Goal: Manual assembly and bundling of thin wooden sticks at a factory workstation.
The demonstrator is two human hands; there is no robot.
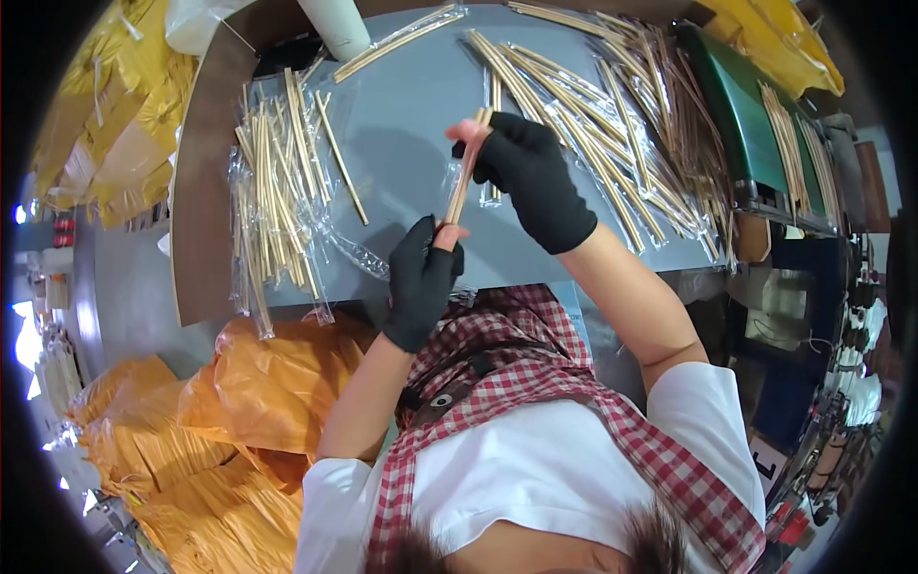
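Both my hands wear black fingerless gloves and hold one pair of wooden chopsticks (465, 177) in a clear plastic sleeve, above the grey table (411, 124). My left hand (424, 273) pinches the lower end. My right hand (531, 172) grips the upper end with its fingertips. A pile of sleeved chopsticks (273, 191) lies to the left of my hands. Another spread of chopsticks (593, 124) lies to the right.
Orange plastic bags (239, 421) are heaped at the lower left, and more yellow bags (115, 105) at the upper left. A green conveyor (755, 124) with chopsticks on it runs along the right. A white cylinder (335, 24) stands at the table's far edge.
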